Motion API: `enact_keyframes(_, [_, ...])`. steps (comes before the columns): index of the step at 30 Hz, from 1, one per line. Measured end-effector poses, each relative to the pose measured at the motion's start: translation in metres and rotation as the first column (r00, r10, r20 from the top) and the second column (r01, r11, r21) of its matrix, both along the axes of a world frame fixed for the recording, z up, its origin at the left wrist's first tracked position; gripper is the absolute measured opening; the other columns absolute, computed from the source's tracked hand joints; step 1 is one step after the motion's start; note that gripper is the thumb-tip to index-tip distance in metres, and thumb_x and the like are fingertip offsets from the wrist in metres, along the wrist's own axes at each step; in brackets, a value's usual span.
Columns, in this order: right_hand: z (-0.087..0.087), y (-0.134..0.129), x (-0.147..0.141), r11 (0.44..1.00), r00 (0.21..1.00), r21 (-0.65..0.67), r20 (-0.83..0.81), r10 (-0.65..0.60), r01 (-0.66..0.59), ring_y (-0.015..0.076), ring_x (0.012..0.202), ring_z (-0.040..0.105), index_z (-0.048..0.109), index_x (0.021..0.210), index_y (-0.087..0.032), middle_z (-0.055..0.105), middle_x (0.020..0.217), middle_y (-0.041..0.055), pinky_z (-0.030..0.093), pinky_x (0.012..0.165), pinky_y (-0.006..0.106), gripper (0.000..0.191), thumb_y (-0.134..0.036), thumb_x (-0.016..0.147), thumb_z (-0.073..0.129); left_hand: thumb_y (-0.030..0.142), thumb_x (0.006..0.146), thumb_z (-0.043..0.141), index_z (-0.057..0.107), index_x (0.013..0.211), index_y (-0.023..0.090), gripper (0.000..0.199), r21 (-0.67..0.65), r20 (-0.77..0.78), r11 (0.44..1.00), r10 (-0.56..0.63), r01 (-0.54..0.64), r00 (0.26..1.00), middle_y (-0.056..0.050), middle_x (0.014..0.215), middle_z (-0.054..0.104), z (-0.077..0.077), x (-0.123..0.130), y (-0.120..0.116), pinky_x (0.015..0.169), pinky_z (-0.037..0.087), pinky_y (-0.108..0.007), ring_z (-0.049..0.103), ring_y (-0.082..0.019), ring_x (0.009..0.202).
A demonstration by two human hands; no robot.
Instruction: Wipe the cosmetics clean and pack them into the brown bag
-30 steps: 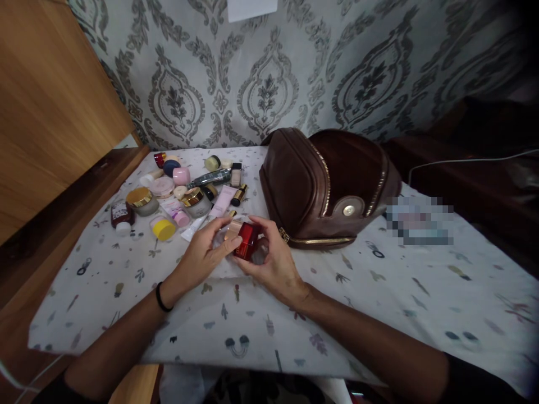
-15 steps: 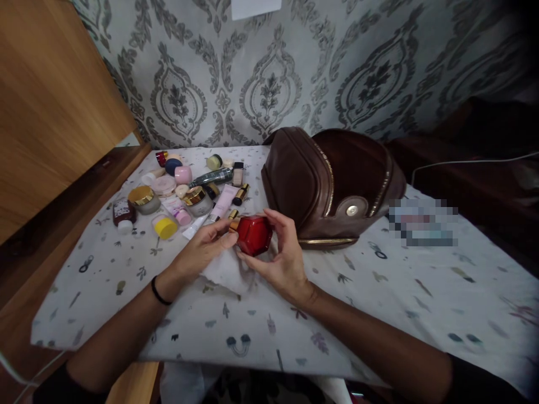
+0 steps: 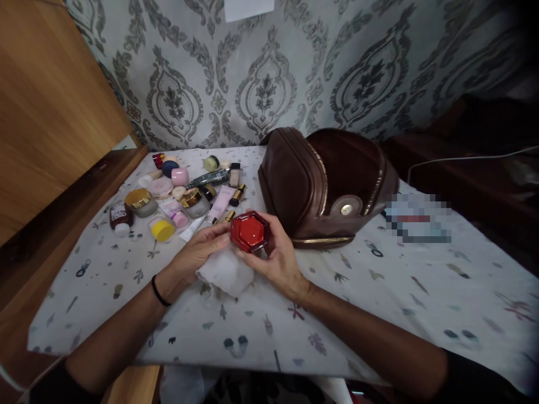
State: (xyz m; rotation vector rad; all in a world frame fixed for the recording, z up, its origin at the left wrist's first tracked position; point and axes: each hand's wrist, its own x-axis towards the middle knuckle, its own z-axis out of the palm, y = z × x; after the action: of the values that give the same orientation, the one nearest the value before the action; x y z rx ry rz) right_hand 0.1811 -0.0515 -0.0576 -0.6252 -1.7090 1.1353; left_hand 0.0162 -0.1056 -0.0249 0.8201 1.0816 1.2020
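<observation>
The patterned tabletop (image 3: 345,336) spreads in front of you, its near edge below your forearms and its left edge slanting away beside the wooden furniture (image 3: 54,78). The brown bag (image 3: 288,182) stands beyond and to the right of your hands, its zipped opening parted. Bare cloth-covered room lies in front of the bag and to its right, and also between your forearms. Cosmetics crowd the far left, with the yellow-lidded jar (image 3: 163,230) and gold-lidded jar (image 3: 194,203) among the nearer ones. A crumpled white cloth (image 3: 227,273) lies just below your hands. Your right hand (image 3: 280,261) curves around the right side of the red bottle (image 3: 250,231), thumb below and fingers above; your left hand (image 3: 202,249) pinches its left side between thumb and fingers. The bottle is held over the table, left of the bag's front corner, its six-sided face turned up toward you. Its long axis looks foreshortened, and you cannot see the cap.
</observation>
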Motion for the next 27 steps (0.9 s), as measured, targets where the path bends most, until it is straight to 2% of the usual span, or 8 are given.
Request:
enact_keyframes(5, [-0.001, 0.001, -0.003, 1.0, 1.0, -0.017, -0.004, -0.01, 0.01, 0.0261, 0.113, 0.064, 0.048, 0.128, -0.022, 0.062, 0.125, 0.0108, 0.053, 0.101, 0.043, 0.062, -0.034, 0.074, 0.077, 0.042, 0.063, 0.088, 0.071, 0.101, 0.017, 0.049, -0.034, -0.006, 0.997, 0.068, -0.068, 0.998, -0.005, 0.092, 0.076, 0.001, -0.003, 0.002, 0.066, 0.053, -0.024, 0.067, -0.013, 0.07])
enact_keyframes(8, [-0.003, 0.002, -0.005, 1.0, 1.0, -0.022, -0.022, -0.02, 0.02, 0.0248, 0.11, 0.065, 0.048, 0.127, -0.021, 0.064, 0.123, 0.0104, 0.054, 0.099, 0.041, 0.061, -0.031, 0.073, 0.078, 0.041, 0.069, 0.083, 0.067, 0.1, 0.016, 0.043, -0.003, -0.139, 0.99, 0.136, -0.138, 0.981, -0.003, 0.091, 0.073, -0.001, -0.005, 0.002, 0.064, 0.05, -0.024, 0.064, -0.013, 0.068])
enact_keyframes(11, [-0.006, 0.004, -0.005, 0.998, 0.998, 0.016, 0.039, -0.058, 0.058, 0.0255, 0.111, 0.065, 0.052, 0.125, -0.021, 0.064, 0.122, 0.0103, 0.053, 0.1, 0.042, 0.06, -0.029, 0.072, 0.078, 0.039, 0.074, 0.077, 0.066, 0.098, 0.016, 0.035, 0.138, -0.342, 0.973, 0.223, -0.186, 0.913, -0.003, 0.094, 0.07, -0.001, -0.006, 0.0, 0.068, 0.049, -0.025, 0.063, -0.015, 0.076])
enact_keyframes(14, [-0.009, 0.005, -0.006, 0.993, 0.991, 0.079, 0.096, -0.092, 0.084, 0.0262, 0.113, 0.063, 0.054, 0.124, -0.022, 0.064, 0.122, 0.01, 0.051, 0.101, 0.043, 0.058, -0.029, 0.072, 0.078, 0.036, 0.084, 0.065, 0.066, 0.104, 0.016, 0.028, 0.305, -0.544, 0.943, 0.285, -0.13, 0.789, -0.005, 0.101, 0.069, 0.001, -0.004, -0.004, 0.078, 0.049, -0.029, 0.063, -0.02, 0.091])
enact_keyframes(16, [-0.01, 0.005, -0.006, 0.989, 0.989, 0.118, 0.107, -0.102, 0.09, 0.026, 0.112, 0.063, 0.054, 0.125, -0.023, 0.064, 0.122, 0.0098, 0.052, 0.1, 0.043, 0.057, -0.029, 0.073, 0.077, 0.031, 0.088, 0.06, 0.066, 0.108, 0.017, 0.025, 0.421, -0.649, 0.904, 0.361, -0.079, 0.669, -0.006, 0.103, 0.068, 0.003, -0.002, -0.007, 0.085, 0.049, -0.032, 0.062, -0.02, 0.095])
enact_keyframes(20, [-0.01, 0.004, -0.005, 0.974, 0.978, 0.209, 0.163, -0.128, 0.092, 0.0268, 0.108, 0.064, 0.056, 0.127, -0.025, 0.063, 0.115, 0.0092, 0.052, 0.097, 0.044, 0.058, -0.028, 0.073, 0.076, 0.021, 0.093, 0.052, 0.067, 0.115, 0.021, 0.027, 0.568, -0.755, 0.818, 0.476, 0.087, 0.451, -0.006, 0.102, 0.065, 0.0, 0.001, -0.013, 0.087, 0.049, -0.033, 0.062, -0.02, 0.096])
enact_keyframes(24, [-0.008, 0.004, -0.004, 0.965, 0.961, 0.253, 0.244, -0.132, 0.068, 0.0276, 0.101, 0.063, 0.058, 0.125, -0.025, 0.062, 0.106, 0.0075, 0.055, 0.092, 0.044, 0.059, -0.022, 0.069, 0.074, 0.02, 0.095, 0.05, 0.064, 0.121, 0.021, 0.03, 0.609, -0.783, 0.756, 0.525, 0.239, 0.335, -0.008, 0.105, 0.064, -0.004, 0.006, -0.016, 0.087, 0.051, -0.036, 0.062, -0.021, 0.099])
enact_keyframes(27, [-0.008, 0.005, -0.003, 0.97, 0.956, 0.236, 0.27, -0.118, 0.053, 0.0276, 0.098, 0.063, 0.06, 0.12, -0.023, 0.062, 0.104, 0.0075, 0.056, 0.089, 0.043, 0.056, -0.019, 0.066, 0.074, 0.023, 0.093, 0.055, 0.062, 0.124, 0.019, 0.032, 0.611, -0.79, 0.722, 0.529, 0.324, 0.311, -0.01, 0.109, 0.063, -0.004, 0.007, -0.016, 0.089, 0.052, -0.038, 0.061, -0.023, 0.103])
